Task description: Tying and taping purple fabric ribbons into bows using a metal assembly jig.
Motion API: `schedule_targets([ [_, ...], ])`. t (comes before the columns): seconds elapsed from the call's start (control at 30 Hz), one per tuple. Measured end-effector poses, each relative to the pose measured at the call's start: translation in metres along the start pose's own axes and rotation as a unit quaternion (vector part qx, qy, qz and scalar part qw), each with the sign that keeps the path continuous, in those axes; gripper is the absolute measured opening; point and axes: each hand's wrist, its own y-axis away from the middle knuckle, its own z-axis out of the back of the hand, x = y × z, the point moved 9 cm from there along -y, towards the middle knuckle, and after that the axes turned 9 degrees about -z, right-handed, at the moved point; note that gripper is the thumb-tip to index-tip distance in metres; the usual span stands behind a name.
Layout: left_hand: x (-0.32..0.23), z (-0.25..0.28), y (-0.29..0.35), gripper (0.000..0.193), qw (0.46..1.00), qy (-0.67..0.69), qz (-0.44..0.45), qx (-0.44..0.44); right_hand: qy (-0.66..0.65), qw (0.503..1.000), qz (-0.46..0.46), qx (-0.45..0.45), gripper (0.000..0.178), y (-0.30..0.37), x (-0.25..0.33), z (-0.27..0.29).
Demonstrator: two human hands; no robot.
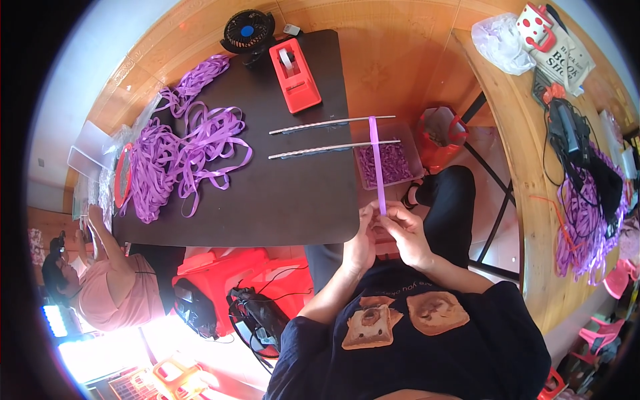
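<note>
Close to my body, just off the table's right edge, my left hand (360,245) and my right hand (409,234) are closed together on the lower end of a purple ribbon (379,172). From my fingers the flat strip runs up across two thin metal rods (333,147), which lie parallel and stick out past the table edge. Where the ribbon meets the far rod, it seems to loop over it. My fingertips hide the ribbon's end. Below the rods, a clear plastic bin (388,165) holds many short purple pieces.
Piles of loose purple ribbon (157,167) cover the left of the dark table (280,207). A red tape dispenser (296,77) and a small black fan (249,31) stand at the back. A wooden table (533,233) is at right. Another person (113,287) sits at far left.
</note>
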Motion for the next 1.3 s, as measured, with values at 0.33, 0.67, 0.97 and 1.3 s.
schedule_targets([
  [0.33, -0.024, -0.016, -0.001, 0.02, 0.977, -0.195, -0.08, -0.023, -0.051, 0.998, -0.018, 0.035, 0.02, 0.006, -0.013, 0.003],
  [0.67, -0.032, -0.014, -0.002, 0.015, 0.977, -0.191, -0.093, -0.036, 0.051, 0.997, 0.032, -0.043, 0.034, 0.018, 0.01, 0.013],
  [0.97, -0.029, -0.01, 0.005, 0.013, 0.978, -0.184, -0.076, -0.057, 0.591, 0.638, 0.491, -0.05, 0.034, 0.009, 0.108, -0.032],
  [1.3, -0.032, -0.023, 0.012, 0.013, 0.984, -0.157, -0.063, 0.047, 0.577, 0.57, 0.585, -0.019, 0.03, 0.018, 0.135, -0.06],
])
